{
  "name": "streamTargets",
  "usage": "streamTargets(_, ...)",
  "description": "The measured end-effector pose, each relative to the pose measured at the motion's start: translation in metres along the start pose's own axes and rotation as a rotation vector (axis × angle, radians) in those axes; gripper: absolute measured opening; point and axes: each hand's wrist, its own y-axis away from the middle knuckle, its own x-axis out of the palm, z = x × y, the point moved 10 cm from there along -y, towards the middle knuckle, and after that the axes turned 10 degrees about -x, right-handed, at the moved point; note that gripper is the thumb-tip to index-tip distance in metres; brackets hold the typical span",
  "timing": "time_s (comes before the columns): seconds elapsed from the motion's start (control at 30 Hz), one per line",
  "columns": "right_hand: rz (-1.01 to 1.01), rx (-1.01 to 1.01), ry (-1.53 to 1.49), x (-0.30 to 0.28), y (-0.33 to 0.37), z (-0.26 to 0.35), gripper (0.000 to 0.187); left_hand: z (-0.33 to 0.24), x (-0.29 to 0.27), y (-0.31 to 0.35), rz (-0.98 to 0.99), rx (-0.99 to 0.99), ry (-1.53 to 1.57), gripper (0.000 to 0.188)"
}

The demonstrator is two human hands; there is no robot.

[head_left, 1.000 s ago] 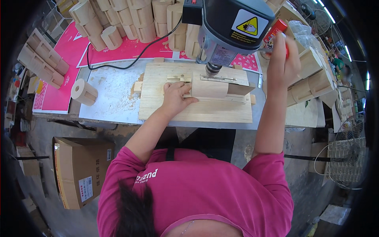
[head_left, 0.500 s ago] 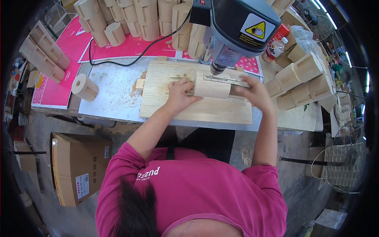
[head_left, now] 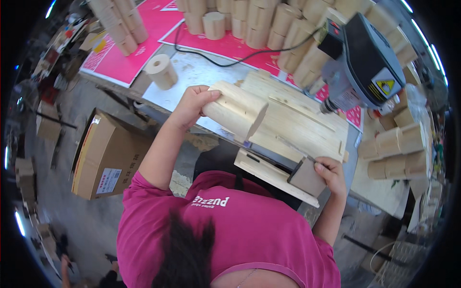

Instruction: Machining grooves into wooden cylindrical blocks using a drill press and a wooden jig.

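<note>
My left hand [head_left: 193,106] is closed around the far-left end of a pale wooden cylinder [head_left: 235,111], thumb on top beside the groove cut along it. The cylinder is lifted and tilted over the front of the wooden base board [head_left: 300,127]. At the table's front edge, my right hand [head_left: 332,176] grips the end block of a wooden jig [head_left: 269,174], a long slat with a dark slot and a squarish block. Cylinder and jig are apart. Behind the board stands a drill press [head_left: 367,67], its chuck [head_left: 328,106] above the board's far right part.
Stacked wooden cylinders [head_left: 259,21] line the back on pink sheets. A single holed cylinder [head_left: 162,72] stands at left, and grooved ones [head_left: 396,141] lie at right. A black cable [head_left: 235,62] crosses the table. A cardboard box [head_left: 113,153] sits on the floor.
The cylinder has left the board under the drill and moved left and nearer in my left hand. My right hand has drawn the jig to the front edge. The view has turned.
</note>
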Motion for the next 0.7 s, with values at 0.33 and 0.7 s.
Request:
streamTargets(0.33, 0.032, 0.112, 0.107, 0.016, -0.009, -0.043, 0.023, -0.011, -0.073, 0.025, -0.102, -0.069, 0.581, 0.033)
streamTargets(0.7, -0.029, 0.118, 0.065, 0.009, -0.008, -0.042, 0.025, -0.197, -0.15, 0.049, -0.959, 0.261, -1.067, 0.045)
